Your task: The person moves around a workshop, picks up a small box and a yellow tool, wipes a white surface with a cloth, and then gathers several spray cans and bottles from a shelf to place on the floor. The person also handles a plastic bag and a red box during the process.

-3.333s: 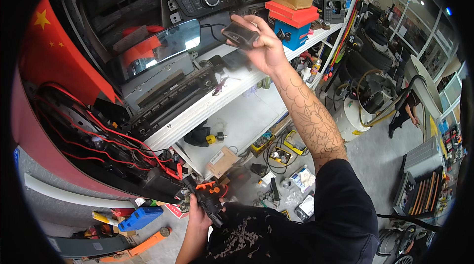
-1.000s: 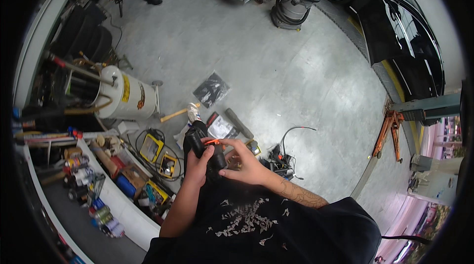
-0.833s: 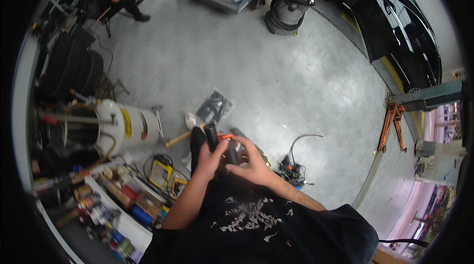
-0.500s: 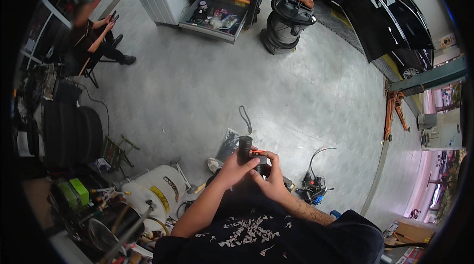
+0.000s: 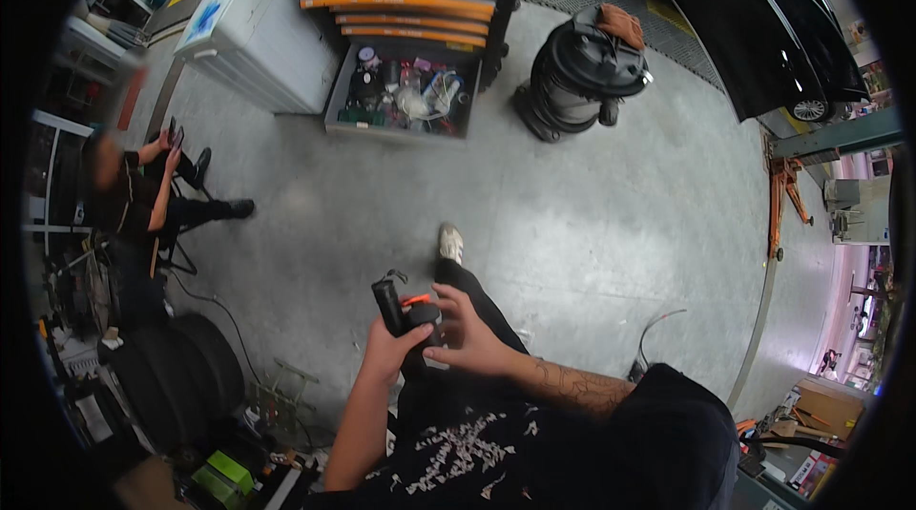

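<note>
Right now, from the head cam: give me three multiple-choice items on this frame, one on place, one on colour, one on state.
1. Where does the black shop vacuum stand?
A. right of the open tool cabinet drawer
B. on the stacked tyres
C. beside the seated person

2. What colour is the small part on the black hand tool?
A. blue
B. orange
C. white

3. How is the tool held?
A. lying on the floor
B. left hand wrapped round it, right hand at its top
C. right hand alone

Answers:
1 A, it stands on the floor just right of the drawer.
2 B, an orange tab shows at the tool's head.
3 B, both hands meet at the tool.
</note>
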